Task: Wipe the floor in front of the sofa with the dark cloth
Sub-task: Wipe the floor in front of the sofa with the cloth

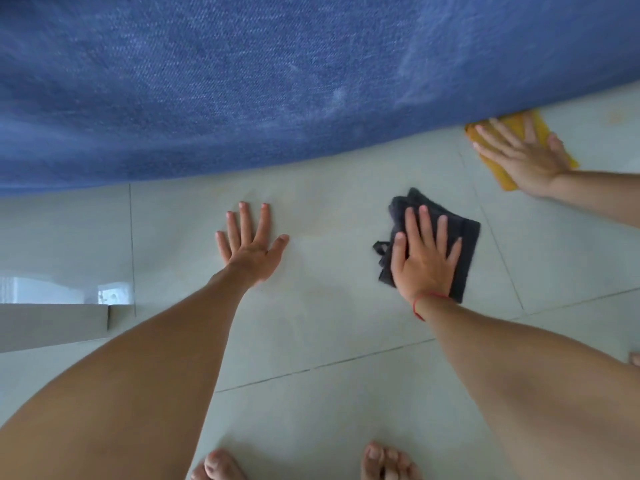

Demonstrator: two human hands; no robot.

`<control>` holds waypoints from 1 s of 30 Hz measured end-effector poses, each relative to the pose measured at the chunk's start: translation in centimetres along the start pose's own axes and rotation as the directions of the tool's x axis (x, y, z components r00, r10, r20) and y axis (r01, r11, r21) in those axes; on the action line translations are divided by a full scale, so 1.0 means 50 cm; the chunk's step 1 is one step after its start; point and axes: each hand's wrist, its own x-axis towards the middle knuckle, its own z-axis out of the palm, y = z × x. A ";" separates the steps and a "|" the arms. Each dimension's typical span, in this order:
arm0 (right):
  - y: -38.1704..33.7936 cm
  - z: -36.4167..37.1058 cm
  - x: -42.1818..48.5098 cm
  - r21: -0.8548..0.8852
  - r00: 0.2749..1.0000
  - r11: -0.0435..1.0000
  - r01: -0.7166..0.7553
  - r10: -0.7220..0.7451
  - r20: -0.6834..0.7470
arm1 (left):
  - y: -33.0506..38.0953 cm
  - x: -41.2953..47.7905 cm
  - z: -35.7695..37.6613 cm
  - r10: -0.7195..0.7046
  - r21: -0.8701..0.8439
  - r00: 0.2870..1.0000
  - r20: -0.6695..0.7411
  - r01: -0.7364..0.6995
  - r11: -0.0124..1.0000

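Note:
The dark cloth (464,237), folded and grey-black, lies flat on the pale tiled floor (329,306) just in front of the blue sofa (242,81). My right hand (422,258) presses down on the cloth with fingers spread and palm flat, a red string around its wrist. My left hand (251,242) rests flat on the bare tile to the left of the cloth, fingers apart, holding nothing. The sofa's fabric edge runs across the top of the view, a short distance beyond both hands.
Another person's hand (519,157) presses a yellow cloth (540,128) onto the floor at the sofa's edge, upper right. My bare toes (221,465) show at the bottom. A grey step or ledge (52,323) sits at the left.

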 end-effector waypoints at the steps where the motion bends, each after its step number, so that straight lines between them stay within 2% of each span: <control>1: -0.005 -0.002 0.018 0.005 0.999 0.999 -0.040 0.040 0.011 | 0.000 -0.001 0.001 0.001 -0.002 1.000 -0.004 -0.001 1.000; 4: -0.044 0.002 0.067 0.024 0.994 0.993 -0.113 0.113 0.000 | -0.001 0.001 0.005 0.011 -0.005 1.000 -0.019 -0.011 1.000; 7: -0.107 0.012 0.108 0.054 0.996 0.994 -0.092 0.092 0.007 | -0.001 0.001 0.005 0.014 -0.002 1.000 -0.015 -0.014 1.000; 11: -0.199 0.027 0.123 0.045 0.995 0.995 0.093 -0.095 0.026 | 0.003 0.000 0.002 0.018 -0.006 1.000 -0.014 -0.018 1.000; 17: -0.276 0.051 0.048 0.036 0.931 0.933 0.359 -0.361 0.060 | 0.002 0.006 0.003 -0.002 0.021 1.000 -0.018 0.003 1.000; 20: -0.265 0.058 -0.009 0.053 0.882 0.885 0.462 -0.465 0.077 | -0.003 0.010 0.005 -0.012 0.024 1.000 -0.015 0.013 1.000; 25: -0.160 0.041 -0.069 0.038 0.813 0.818 0.574 -0.574 0.099 | 0.002 0.007 0.001 -0.005 0.025 1.000 0.005 0.005 1.000; 27: -0.101 0.029 -0.064 0.014 0.832 0.838 0.546 -0.544 0.106 | -0.005 -0.007 -0.003 0.029 -0.001 0.999 -0.024 -0.029 1.000; 30: -0.031 0.008 -0.028 -0.042 0.965 0.966 0.256 -0.252 0.073 | -0.045 -0.046 -0.005 0.054 -0.058 0.975 -0.213 -0.068 0.996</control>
